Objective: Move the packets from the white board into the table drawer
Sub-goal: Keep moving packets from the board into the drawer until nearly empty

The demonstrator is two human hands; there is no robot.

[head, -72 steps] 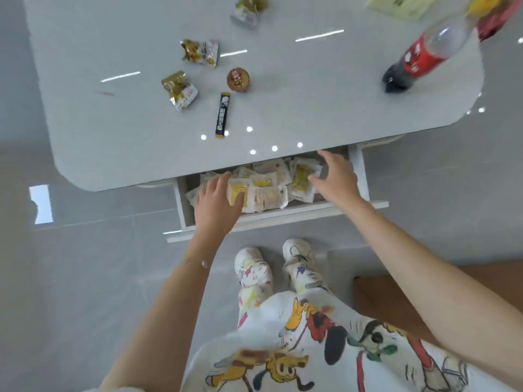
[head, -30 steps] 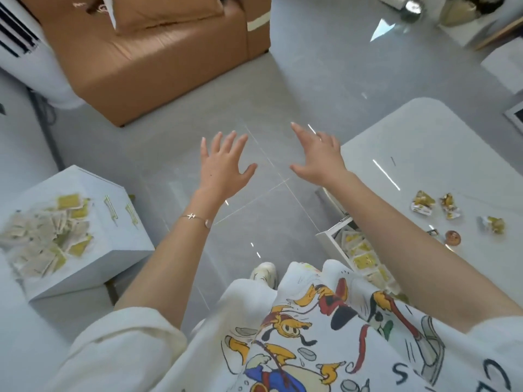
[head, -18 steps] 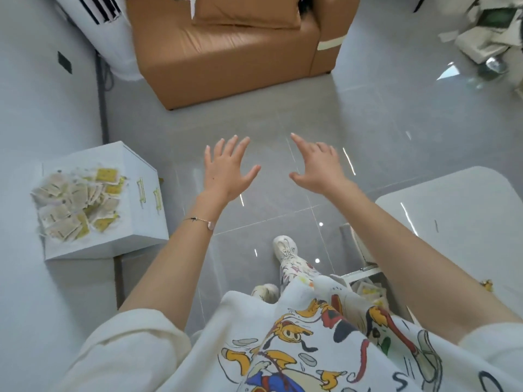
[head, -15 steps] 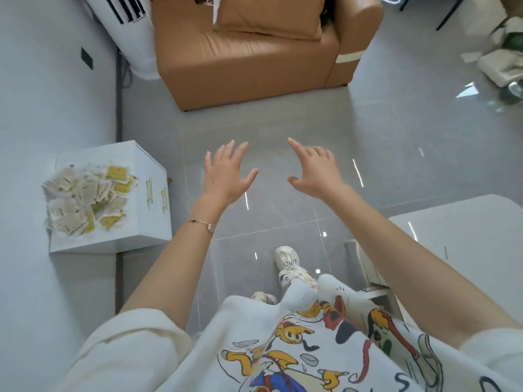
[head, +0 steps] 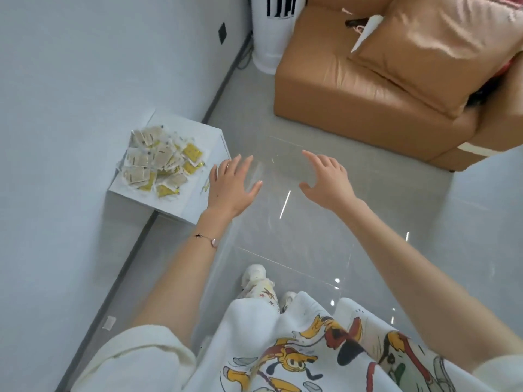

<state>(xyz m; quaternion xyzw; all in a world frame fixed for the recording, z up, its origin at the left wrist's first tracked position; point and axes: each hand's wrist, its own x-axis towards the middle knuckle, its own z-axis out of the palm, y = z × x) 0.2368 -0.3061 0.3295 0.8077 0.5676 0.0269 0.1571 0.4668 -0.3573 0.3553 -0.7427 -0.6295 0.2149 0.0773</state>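
Reach step: left hand [head: 230, 188] and right hand [head: 325, 182] empty, fingers spread, hovering over grey tiled floor [head: 283, 250] near white square board [head: 195, 131] heaped with small beige-and-yellow plastic packets [head: 161, 162]. Next, probably: lean left, scoop a handful — drawer out of view.

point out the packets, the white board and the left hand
packets [head: 160, 165]: head view, middle of the pile
white board [head: 185, 203]: head view, bare near corner
left hand [head: 230, 188]: head view, back of the hand
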